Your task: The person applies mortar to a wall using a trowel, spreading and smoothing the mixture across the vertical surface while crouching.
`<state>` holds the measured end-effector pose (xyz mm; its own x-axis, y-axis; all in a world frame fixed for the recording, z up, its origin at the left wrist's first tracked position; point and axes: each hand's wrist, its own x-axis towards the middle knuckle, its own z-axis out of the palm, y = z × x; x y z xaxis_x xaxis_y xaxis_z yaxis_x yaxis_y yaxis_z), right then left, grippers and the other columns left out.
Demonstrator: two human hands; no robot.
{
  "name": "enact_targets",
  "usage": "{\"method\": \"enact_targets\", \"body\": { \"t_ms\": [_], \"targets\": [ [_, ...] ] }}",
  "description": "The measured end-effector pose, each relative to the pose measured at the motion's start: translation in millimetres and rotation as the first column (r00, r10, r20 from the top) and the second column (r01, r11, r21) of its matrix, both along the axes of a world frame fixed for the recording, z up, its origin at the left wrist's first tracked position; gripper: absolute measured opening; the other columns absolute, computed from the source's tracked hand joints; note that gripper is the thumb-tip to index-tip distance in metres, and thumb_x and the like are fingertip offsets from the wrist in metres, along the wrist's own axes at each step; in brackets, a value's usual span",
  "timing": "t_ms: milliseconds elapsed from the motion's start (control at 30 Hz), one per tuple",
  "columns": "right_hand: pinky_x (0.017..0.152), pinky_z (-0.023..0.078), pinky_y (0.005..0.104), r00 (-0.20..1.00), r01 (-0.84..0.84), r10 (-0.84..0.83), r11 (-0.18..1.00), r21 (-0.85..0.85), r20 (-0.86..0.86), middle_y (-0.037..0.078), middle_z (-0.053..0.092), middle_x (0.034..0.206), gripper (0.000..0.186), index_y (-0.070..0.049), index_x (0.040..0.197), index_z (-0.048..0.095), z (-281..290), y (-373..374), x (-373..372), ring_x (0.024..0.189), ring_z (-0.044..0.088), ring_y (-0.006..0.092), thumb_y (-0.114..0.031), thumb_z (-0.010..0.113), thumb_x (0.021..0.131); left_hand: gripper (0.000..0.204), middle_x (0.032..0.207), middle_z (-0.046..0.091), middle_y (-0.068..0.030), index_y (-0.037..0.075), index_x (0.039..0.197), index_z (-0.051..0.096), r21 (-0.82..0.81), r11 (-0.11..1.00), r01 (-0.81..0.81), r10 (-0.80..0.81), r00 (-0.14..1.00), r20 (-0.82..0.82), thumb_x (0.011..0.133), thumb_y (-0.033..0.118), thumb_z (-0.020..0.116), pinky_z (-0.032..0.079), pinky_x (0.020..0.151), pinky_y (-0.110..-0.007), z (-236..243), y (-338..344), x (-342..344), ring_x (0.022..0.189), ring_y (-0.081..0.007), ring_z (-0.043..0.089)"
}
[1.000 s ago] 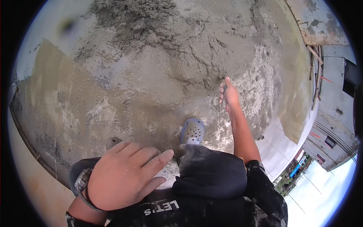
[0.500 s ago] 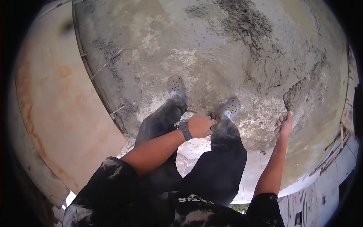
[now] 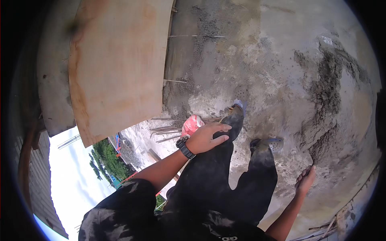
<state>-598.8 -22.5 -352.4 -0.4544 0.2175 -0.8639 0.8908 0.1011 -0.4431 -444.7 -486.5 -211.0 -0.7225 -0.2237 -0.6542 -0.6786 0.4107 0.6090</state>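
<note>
My left hand (image 3: 207,138), with a dark watch on its wrist, hovers at my left leg. Its fingers are stretched out and it holds nothing. Low on the right, the fingers of my right hand (image 3: 305,180) are wrapped round the handle of a trowel (image 3: 320,150). Wet grey mortar coats the blade so thickly that its edges merge with the mortar around it. Beyond the trowel, a dark, lumpy ridge of mortar (image 3: 327,86) runs along the grey floor (image 3: 277,52).
A stained plywood sheet (image 3: 120,60) stands to the left. Thin rods (image 3: 167,130) and a red-and-white bag (image 3: 192,125) lie past my left hand. My perforated clogs (image 3: 275,145) are on the mortar-smeared floor. Sky and trees (image 3: 108,160) show at lower left.
The view has swung left, bringing in the bag, rods and sky. My left hand has opened out from a closed pose between my legs. My right hand keeps the trowel.
</note>
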Motion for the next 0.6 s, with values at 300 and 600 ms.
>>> {"method": "enact_targets", "body": {
  "t_ms": [300,600],
  "targets": [
    [0.032,0.029,0.0260,0.888,-0.461,0.456,0.881,-0.111,-0.066,-0.002,0.044,0.060,0.045,-0.012,0.088,0.051,-1.7,-238.2,-8.2,0.038,0.041,0.0088,-0.052,0.046,0.109,0.050,0.143,0.059,-0.0178,0.010,0.135,0.064,-0.722,0.679,0.133,-0.087,0.991,0.101,0.088,0.017,0.079,0.047,0.109,-0.047,33.3,-300.7,135.5,0.132,-0.0396,0.056],
    [0.035,0.032,0.0270,0.798,-0.599,0.603,0.787,-0.145,-0.022,-0.002,0.045,0.060,0.045,-0.012,0.085,0.052,-17.5,-500.4,8.2,0.041,0.040,0.0079,-0.050,0.048,0.110,0.061,0.152,0.053,-0.0202,0.014,0.147,0.055,-0.991,-0.094,0.091,-0.220,0.969,0.110,0.093,0.027,0.079,0.051,0.108,-0.049,180.8,-715.7,132.5,0.140,-0.0406,0.051]
  ]
}}
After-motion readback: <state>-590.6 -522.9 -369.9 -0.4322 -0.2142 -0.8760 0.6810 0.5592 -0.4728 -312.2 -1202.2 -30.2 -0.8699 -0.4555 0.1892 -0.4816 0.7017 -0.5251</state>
